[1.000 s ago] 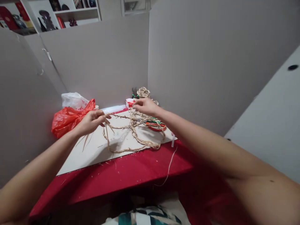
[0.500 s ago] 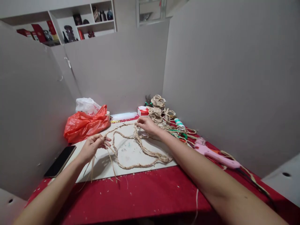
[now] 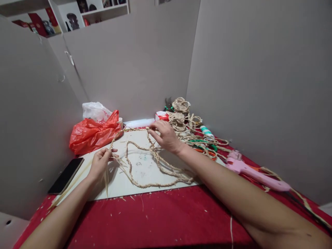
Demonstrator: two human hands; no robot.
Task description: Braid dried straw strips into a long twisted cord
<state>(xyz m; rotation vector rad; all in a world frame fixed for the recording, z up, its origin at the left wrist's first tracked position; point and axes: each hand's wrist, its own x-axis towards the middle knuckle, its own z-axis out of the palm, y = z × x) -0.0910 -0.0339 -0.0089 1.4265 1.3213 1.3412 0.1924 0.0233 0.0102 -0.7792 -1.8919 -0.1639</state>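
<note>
A long braided straw cord (image 3: 153, 185) lies in loops over a white board (image 3: 145, 167). My left hand (image 3: 101, 162), at the board's left side, pinches the cord near its end, where loose unbraided strands hang below the fingers. Farther back, my right hand (image 3: 164, 136) is closed on another stretch of the same cord, thumb and fingers together. Between the two hands the cord arches up along the back of the board. Several pale loose strands lie under my left forearm, by the phone.
A black phone (image 3: 66, 175) lies left, before a red plastic bag (image 3: 94, 135). At the right are coiled braided cords (image 3: 178, 119), a white-and-green tube (image 3: 206, 132) and a pink glue gun (image 3: 256, 176) with its cable. Grey panels (image 3: 124, 69) enclose the red-covered table (image 3: 155, 221).
My left hand has shifted slightly down and left. My right hand has moved slightly up, and the cord between the hands bows farther back. The camera view has tilted down.
</note>
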